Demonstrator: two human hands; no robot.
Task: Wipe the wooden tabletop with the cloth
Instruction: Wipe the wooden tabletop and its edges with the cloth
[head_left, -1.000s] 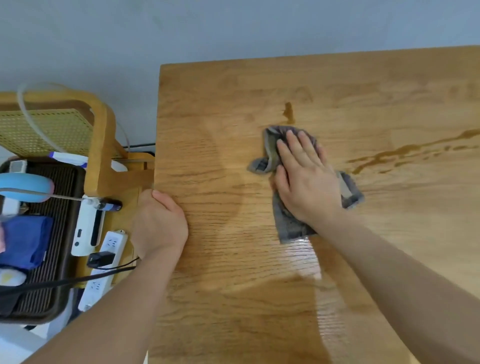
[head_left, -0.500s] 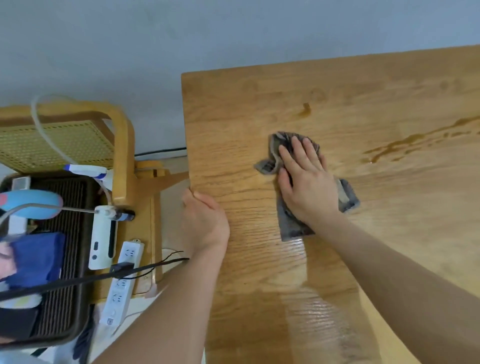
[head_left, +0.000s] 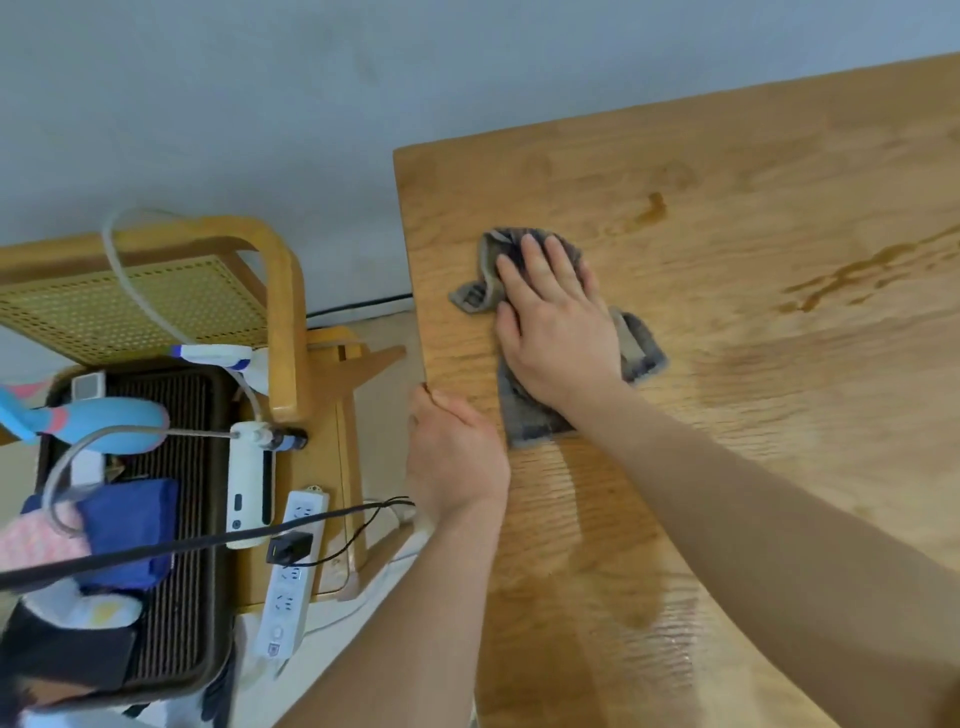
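Task partway, by my read: the light-brown wooden tabletop (head_left: 753, 467) shows a wet, glossy patch (head_left: 660, 623) near the front edge and a duller damp band to the right of the cloth, so that part looks wiped. Left to do: a long streak of brown liquid (head_left: 852, 275) toward the far right, well apart from the cloth, and a small brown drop (head_left: 652, 210) just beyond the fingertips. Neither is touched by the cloth. The crumpled grey rag cloth (head_left: 524, 415) lies on the tabletop near its left edge, bunched, with corners sticking out left, right and toward the person. The right hand (head_left: 556, 332) lies flat on top of it, palm down, fingers straight and close together, pressing it to the wood rather than gripping. The left hand (head_left: 457, 457) sits at the table's left edge just beside the cloth, fingers curled over the edge, holding the tabletop, likely bracing. The frame is a bit blurred.
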